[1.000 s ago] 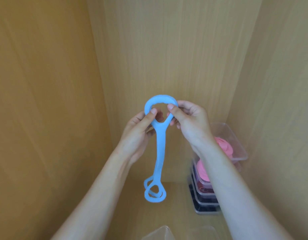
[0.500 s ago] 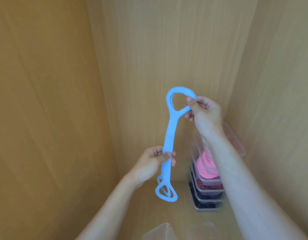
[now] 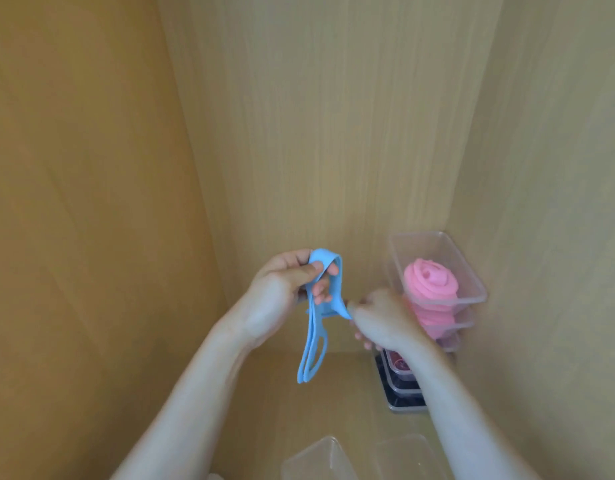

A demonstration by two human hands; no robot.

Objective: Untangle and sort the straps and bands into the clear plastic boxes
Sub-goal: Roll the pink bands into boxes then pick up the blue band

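Blue rubbery strap with looped ends (image 3: 314, 327) now hangs doubled over in mid-air, where a moment ago we held it stretched long. We judge it untangled and nearly ready to box. Our left hand (image 3: 281, 282) has its fingers clamped on the fold and our right hand (image 3: 380, 317) pinches one strand, just left of the clear plastic box (image 3: 472, 271) holding a pink rolled band (image 3: 432, 282).

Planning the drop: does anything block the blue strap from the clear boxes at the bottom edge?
Nothing visible: left hand and right hand hold the strap in open air beyond those boxes.
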